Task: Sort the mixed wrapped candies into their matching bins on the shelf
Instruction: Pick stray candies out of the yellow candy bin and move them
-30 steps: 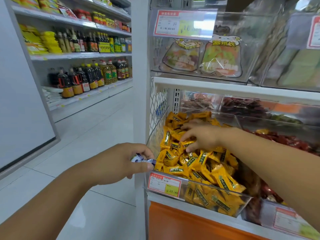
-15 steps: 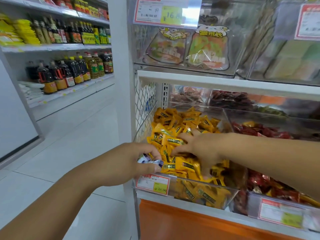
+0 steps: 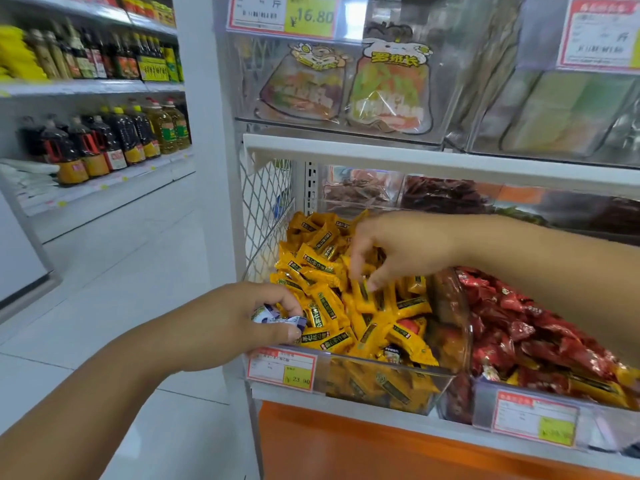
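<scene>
At the bin (image 3: 382, 364) corner, left hand (image 3: 225, 327) grips blue-white candies (image 3: 277, 319) (right hand (image 3: 405, 249) pinches a yellow candy (image 3: 362, 296)).

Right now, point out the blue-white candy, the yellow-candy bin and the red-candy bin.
blue-white candy (image 3: 277, 319), head view: middle of its wrapper.
yellow-candy bin (image 3: 381, 386), head view: clear front wall.
red-candy bin (image 3: 599, 424), head view: clear front wall.

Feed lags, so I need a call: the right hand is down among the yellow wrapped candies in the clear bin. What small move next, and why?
Probably bring the right hand toward the front of the clear plastic bin and pinch out the red-orange wrapper lying among the yellow wrapped candies: it looks misplaced there, and the left hand is full, gripping blue-and-white wrapped candies.
</scene>
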Tool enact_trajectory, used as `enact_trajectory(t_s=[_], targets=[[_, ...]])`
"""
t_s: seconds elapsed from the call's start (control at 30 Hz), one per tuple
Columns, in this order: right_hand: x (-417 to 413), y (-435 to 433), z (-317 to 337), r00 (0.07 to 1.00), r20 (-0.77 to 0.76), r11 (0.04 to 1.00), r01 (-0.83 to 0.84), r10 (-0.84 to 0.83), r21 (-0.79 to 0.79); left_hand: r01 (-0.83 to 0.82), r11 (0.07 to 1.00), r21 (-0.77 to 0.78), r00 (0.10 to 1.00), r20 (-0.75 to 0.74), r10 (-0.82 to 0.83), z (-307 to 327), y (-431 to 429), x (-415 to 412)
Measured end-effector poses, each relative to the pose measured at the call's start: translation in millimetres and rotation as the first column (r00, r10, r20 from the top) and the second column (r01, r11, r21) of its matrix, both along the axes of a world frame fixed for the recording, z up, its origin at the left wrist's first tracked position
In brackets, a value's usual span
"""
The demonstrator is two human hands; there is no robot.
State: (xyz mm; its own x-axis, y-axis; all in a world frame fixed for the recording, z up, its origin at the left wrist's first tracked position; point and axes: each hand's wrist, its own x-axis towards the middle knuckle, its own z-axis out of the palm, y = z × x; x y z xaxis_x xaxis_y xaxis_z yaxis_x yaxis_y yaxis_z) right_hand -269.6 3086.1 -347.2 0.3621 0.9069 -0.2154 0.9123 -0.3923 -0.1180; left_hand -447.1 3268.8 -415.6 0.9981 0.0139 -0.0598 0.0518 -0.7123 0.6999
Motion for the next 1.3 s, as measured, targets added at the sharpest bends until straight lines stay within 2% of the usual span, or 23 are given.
enact_trajectory(t_s=[0.07,0.17,0.23,0.33,0.43,0.5,0.57,0.6,0.63,0.7,0.73,0.77,0.8,0.87,0.93,1.0,1.07,1.17,1.3], targets=[[-7,-9,-2,0.999,0.042,0.993,-0.017,0.022,-0.12,-0.006,1.0,-0.001,1.0,0.01,0.006,-1,-1,-2],[-7,-16,-22,0.99,0.135,0.919,0.088,-0.038,-0.385,-0.019,1.0,-0.009,0.999,0.032,0.02,-4,-2,-5],[-5,-13,-40,0.981,0.183,0.881,0.137,-0.058,-0.453,-0.031,1.0,-0.005,0.998,0.05,0.031,-4,-2,-4],[0,1,-57,0.986,0.127,0.946,0.14,-0.107,-0.294,-0.052,0.999,-0.012,0.995,0.08,0.053,-5,-1,-1],[4,6,-53,0.977,-0.086,0.981,0.194,-0.193,0.003,-0.082,0.997,-0.016,0.988,0.128,0.083,-3,2,2],[6,8,-49,0.93,-0.284,0.934,0.296,-0.234,0.199,-0.097,0.995,-0.015,0.981,0.167,0.098,-1,2,5],[6,11,-44,0.872,-0.411,0.872,0.399,-0.266,0.284,-0.113,0.993,-0.025,0.972,0.206,0.116,1,0,8],[7,11,-42,0.862,-0.411,0.863,0.427,-0.297,0.271,-0.12,0.992,-0.043,0.966,0.225,0.127,2,-2,10],[6,10,-39,0.881,-0.325,0.871,0.428,-0.343,0.24,-0.126,0.99,-0.063,0.96,0.244,0.138,2,-4,12],[3,6,-32,0.908,0.03,0.891,0.404,-0.418,0.206,-0.135,0.987,-0.085,0.947,0.283,0.154,2,-9,16],[1,2,-31,0.894,0.139,0.892,0.391,-0.427,0.226,-0.142,0.986,-0.091,0.94,0.299,0.163,1,-12,18],[-2,-2,-31,0.892,0.16,0.894,0.381,-0.422,0.235,-0.151,0.984,-0.092,0.934,0.314,0.173,0,-15,20],[-6,-5,-34,0.909,0.114,0.903,0.37,-0.4,0.218,-0.164,0.983,-0.087,0.927,0.327,0.184,-3,-18,21],[-15,-7,-46,0.942,0.026,0.94,0.332,-0.335,0.085,-0.193,0.979,-0.07,0.913,0.353,0.205,-9,-25,24],[-16,-4,-62,0.959,0.049,0.956,0.283,-0.28,-0.078,-0.21,0.974,-0.084,0.9,0.373,0.226,-16,-29,27],[-14,3,-72,0.959,0.103,0.945,0.277,-0.263,-0.173,-0.226,0.969,-0.099,0.896,0.37,0.246,-23,-31,30],[-11,9,-71,0.961,0.083,0.948,0.274,-0.264,-0.161,-0.239,0.967,-0.084,0.898,0.359,0.253,-29,-32,32],[-13,10,-66,0.957,-0.039,0.952,0.28,-0.287,-0.12,-0.239,0.967,-0.088,0.906,0.338,0.255,-33,-32,34],[-10,0,-64,0.928,-0.218,0.948,0.316,-0.304,0.023,-0.234,0.968,-0.093,0.908,0.334,0.252,-34,-32,34]])
